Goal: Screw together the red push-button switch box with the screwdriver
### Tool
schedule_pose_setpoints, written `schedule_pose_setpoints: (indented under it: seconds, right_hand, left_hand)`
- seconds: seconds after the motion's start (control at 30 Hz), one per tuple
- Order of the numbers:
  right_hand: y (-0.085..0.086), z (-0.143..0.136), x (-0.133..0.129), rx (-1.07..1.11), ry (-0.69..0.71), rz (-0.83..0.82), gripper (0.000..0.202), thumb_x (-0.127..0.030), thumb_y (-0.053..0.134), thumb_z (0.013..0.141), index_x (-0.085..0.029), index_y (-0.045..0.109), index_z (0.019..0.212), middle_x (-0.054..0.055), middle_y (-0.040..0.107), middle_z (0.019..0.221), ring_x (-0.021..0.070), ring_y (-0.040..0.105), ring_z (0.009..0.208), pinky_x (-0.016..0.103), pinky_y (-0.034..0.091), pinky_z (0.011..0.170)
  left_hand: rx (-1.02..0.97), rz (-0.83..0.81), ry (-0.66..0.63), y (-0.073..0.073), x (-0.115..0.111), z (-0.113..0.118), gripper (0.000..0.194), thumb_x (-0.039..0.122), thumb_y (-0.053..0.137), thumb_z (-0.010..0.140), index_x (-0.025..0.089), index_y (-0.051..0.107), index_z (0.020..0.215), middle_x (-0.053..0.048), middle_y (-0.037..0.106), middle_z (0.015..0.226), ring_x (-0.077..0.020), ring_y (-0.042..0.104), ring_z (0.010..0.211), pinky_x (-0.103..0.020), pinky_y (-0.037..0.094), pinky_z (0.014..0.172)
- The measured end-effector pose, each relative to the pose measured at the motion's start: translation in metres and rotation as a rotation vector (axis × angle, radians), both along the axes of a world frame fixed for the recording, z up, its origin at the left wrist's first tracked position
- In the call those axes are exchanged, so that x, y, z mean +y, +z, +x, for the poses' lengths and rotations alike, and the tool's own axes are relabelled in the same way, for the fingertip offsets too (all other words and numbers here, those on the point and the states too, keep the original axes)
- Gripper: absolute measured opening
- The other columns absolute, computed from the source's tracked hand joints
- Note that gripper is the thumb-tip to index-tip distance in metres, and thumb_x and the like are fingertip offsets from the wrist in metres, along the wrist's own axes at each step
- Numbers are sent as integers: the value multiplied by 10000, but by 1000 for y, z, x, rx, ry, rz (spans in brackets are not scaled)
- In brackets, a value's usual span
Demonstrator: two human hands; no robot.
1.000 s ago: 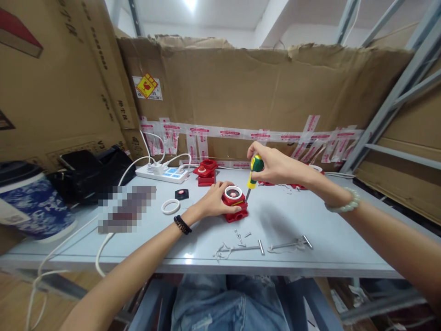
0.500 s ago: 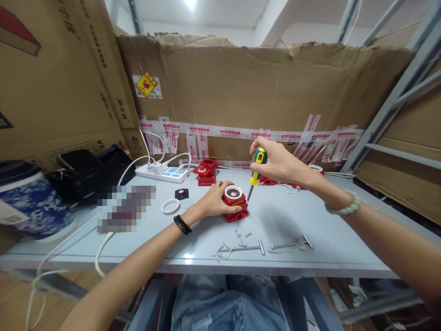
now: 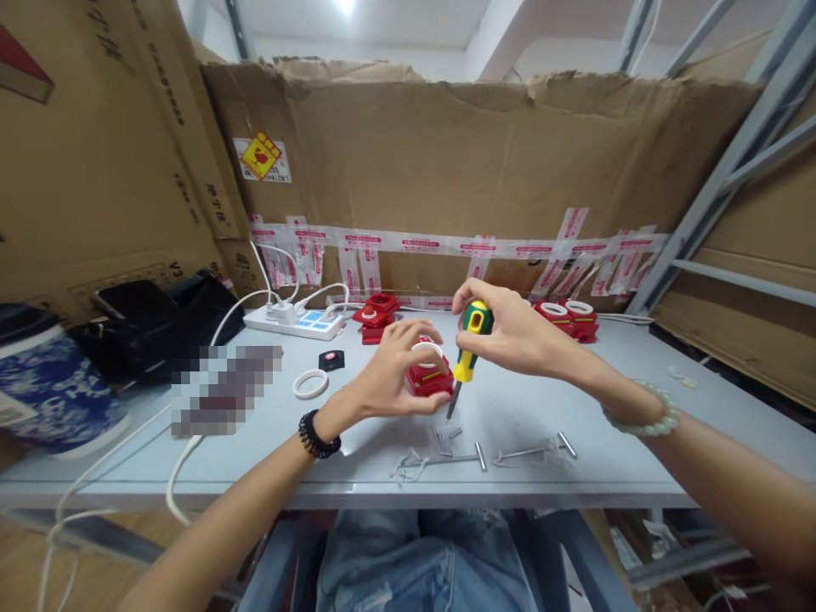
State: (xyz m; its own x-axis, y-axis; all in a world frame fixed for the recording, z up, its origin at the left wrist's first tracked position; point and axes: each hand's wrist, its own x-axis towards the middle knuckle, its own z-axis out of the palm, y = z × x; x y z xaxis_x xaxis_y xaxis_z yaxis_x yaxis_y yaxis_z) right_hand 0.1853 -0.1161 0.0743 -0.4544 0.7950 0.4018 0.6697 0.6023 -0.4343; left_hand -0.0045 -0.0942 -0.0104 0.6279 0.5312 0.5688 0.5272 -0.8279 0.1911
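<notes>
One blue-and-white cup (image 3: 54,391) with a dark lid stands at the far left of our worktop (image 3: 376,472), in front of a black bag (image 3: 191,314). Next we see a pixelated patch, with a white power strip (image 3: 297,323) behind it, plugs and cables in place. A loose white ring (image 3: 310,384) lies just beside a black part (image 3: 331,360), and a stack of red parts (image 3: 376,318) sits farther back.

Our left hand (image 3: 396,370) is spread, fingers apart from the thumb, around a red housing (image 3: 431,382) topped with a white rim; we cannot tell whether it touches. In front of the housing lie several small screws (image 3: 444,438) and a T-shaped metal rod (image 3: 452,459). Our right hand (image 3: 494,327) is closed on a green-and-yellow screwdriver (image 3: 475,327), its shaft slanting down, tip near the screws. A second T-shaped rod (image 3: 535,450) lies farther right, and red housings with white rings (image 3: 566,321) stand behind our right wrist.
</notes>
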Motion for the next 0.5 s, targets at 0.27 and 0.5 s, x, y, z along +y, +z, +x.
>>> schedule_pose_setpoints:
  seconds: [0.27, 0.5]
  right_hand:
    - [5, 6, 1, -10, -41, 31, 214, -232, 540, 642, -199, 474, 843, -14, 528, 723, 105, 426, 598, 244, 328, 543]
    - [10, 7, 6, 40, -77, 24, 187, -194, 535, 632, -192, 480, 810, -10, 521, 699, 104, 430, 583, 248, 342, 530]
  left_hand:
    - [229, 18, -163, -7, -11, 13, 207, 396, 596, 794, 216, 683, 740, -48, 559, 993, -234, 428, 1102, -414, 213, 1005]
    - [226, -40, -152, -3, -11, 10, 131, 321, 587, 774, 224, 667, 811, -40, 548, 1043, -221, 458, 1071, -404, 248, 1003]
